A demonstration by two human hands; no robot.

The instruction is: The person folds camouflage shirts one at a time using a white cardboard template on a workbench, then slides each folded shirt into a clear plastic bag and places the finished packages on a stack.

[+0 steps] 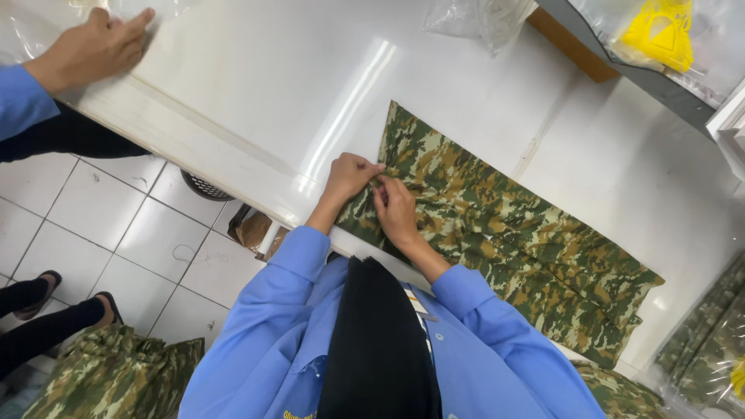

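Head view, looking straight down. Camouflage garment (497,233) lies flat on the white counter (272,85), spread long from near the counter's front edge out toward the right. Left hand (351,177) sits at the garment's near corner, fingers curled shut and pinching the fabric edge. Right hand (396,211) is just beside it, touching it at the fingertips, fingers bent down and gripping the same bit of cloth; palm rests on the garment. Both hands are closed on fabric, not open. Both forearms are in blue sleeves (481,310), and a black cloth (376,341) hangs down the middle of the wearer's front. Top left: a co-worker's hand (97,46), also blue-sleeved, lies flat on clear plastic sheet (46,23) at the counter's corner, well apart from the garment. Crumpled clear bag (477,17) is at the top centre of the counter. A yellow plastic piece (660,31) inside clear wrap sits on a shelf at upper right. More camouflage cloth is around: a pile (116,376) on the tiled floor (116,225) at lower left, bagged pieces (706,341) at the right edge. Under the counter edge there is a dark perforated basket (203,186) and some brown material, too hidden to identify. Someone's foot in a dark sandal (39,291) is on the floor at far left.
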